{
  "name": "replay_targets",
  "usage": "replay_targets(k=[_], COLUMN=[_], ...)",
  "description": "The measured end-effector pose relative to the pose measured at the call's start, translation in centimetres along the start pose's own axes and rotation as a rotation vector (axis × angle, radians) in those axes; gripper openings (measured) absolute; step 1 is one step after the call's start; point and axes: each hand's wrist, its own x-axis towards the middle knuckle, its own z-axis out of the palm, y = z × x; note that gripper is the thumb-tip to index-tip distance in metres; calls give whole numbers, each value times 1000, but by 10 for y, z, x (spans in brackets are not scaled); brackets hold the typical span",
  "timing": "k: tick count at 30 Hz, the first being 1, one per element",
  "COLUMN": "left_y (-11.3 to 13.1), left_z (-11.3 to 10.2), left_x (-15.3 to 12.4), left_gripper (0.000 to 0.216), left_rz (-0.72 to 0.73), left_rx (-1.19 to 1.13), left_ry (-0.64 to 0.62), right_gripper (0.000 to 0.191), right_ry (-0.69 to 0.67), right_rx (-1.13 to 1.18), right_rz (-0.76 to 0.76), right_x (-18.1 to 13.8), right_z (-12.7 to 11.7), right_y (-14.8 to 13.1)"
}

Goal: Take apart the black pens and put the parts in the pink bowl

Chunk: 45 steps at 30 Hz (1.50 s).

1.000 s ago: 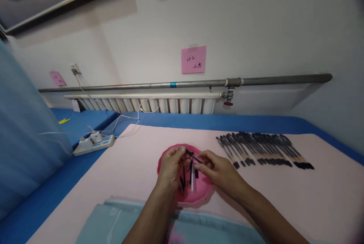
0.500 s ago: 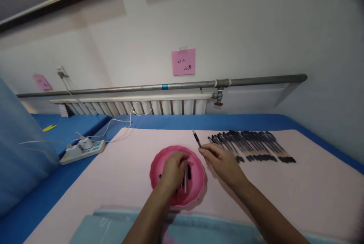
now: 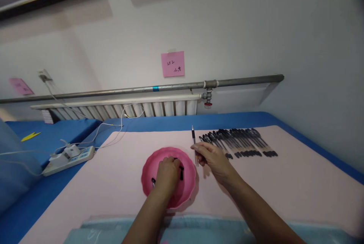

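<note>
A pink bowl [image 3: 148, 168] rests on the pale pink mat [image 3: 284, 183] and holds loose black pen parts. My left hand [image 3: 167, 175] reaches down into it, fingers curled over the parts; what they grip is hidden. My right hand [image 3: 212, 157] pinches a black pen [image 3: 193, 139] upright, tip pointing away, just right of the bowl. A row of several finished black pens [image 3: 237, 142] lies side by side on the mat, right of my right hand.
A white power strip [image 3: 68, 156] with plugs and cables sits on the blue surface [image 3: 159, 122] at left. A radiator [image 3: 119, 108] and a grey pipe [image 3: 241, 81] run along the wall, with a pink note [image 3: 172, 63] above. Light blue cloth [image 3: 199, 230] covers the near edge.
Both hands held one pen over the bowl a second ago. My right hand carried the pen rightward toward the row while my left hand dropped into the bowl. The view has turned right.
</note>
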Motion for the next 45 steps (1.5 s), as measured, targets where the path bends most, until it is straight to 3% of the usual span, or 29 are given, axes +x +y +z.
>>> replay_targets(k=[7,14,21,26,28,45], left_y=[8,8,12,19,23,22], left_z=[1,6,-8,-21,-25,-28], left_x=[2,4,-11,-26,-29,-32], left_gripper=[27,15,10,23,28,26], left_rz=[52,58,-24,-140,-170,-161], left_rx=[184,13,-467,-1208,-1344,-1380], left_ry=[-34,-8,78,10,6,-65], right_gripper=[22,21,23,25,25,22], right_ry=[-5,11,55,2,-2,-12], right_rx=[31,52,114,139,150,116], right_rz=[12,23,-18,-40,-48,-95], right_x=[1,1,-2,-13,-17,-21], right_z=[-1,-1,3,14,18,20], right_y=[1,3,-3,-15,-16,-19])
